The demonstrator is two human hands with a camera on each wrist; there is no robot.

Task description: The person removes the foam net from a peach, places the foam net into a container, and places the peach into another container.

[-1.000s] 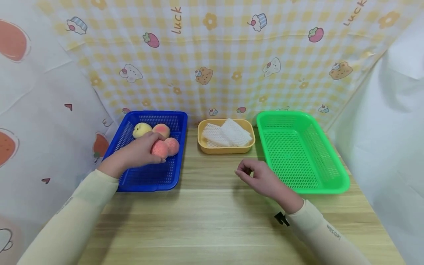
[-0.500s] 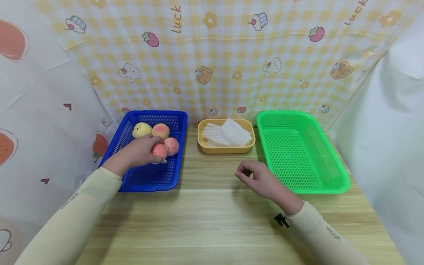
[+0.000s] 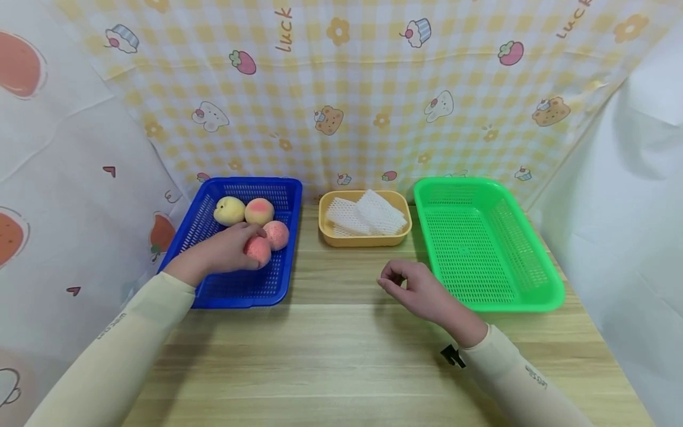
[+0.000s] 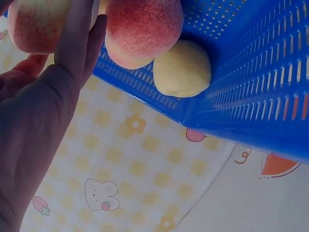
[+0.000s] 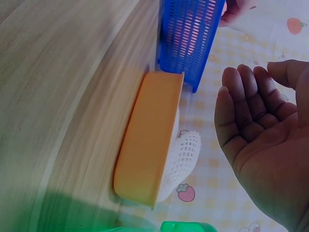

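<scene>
Over the blue basket [image 3: 240,290], my left hand [image 3: 226,252] grips a pinkish-red peach [image 3: 258,251], with fingers and thumb curled round its sides. In the left wrist view the same peach [image 4: 36,26] shows a yellowish patch between the fingers. Another pink peach [image 3: 276,235] sits right beside it. Behind these are a yellow peach with a red blush [image 3: 259,211] and a pale yellow peach [image 3: 229,211]. My right hand [image 3: 418,290] hovers at the left side of the green basket [image 3: 539,305], holding nothing, its fingers loosely curled and the palm bare in the right wrist view.
Between the two baskets stands a small yellow tray [image 3: 365,241] with white foam fruit nets [image 3: 379,213] in it. All rest on a wooden table [image 3: 331,356]. A checked cloth [image 3: 347,89] hangs close behind them, and white cloth walls flank the table.
My left hand, gripping the peach, has shifted slightly toward the front of the blue basket, uncovering more of the peaches behind. The right hand has stayed almost still.
</scene>
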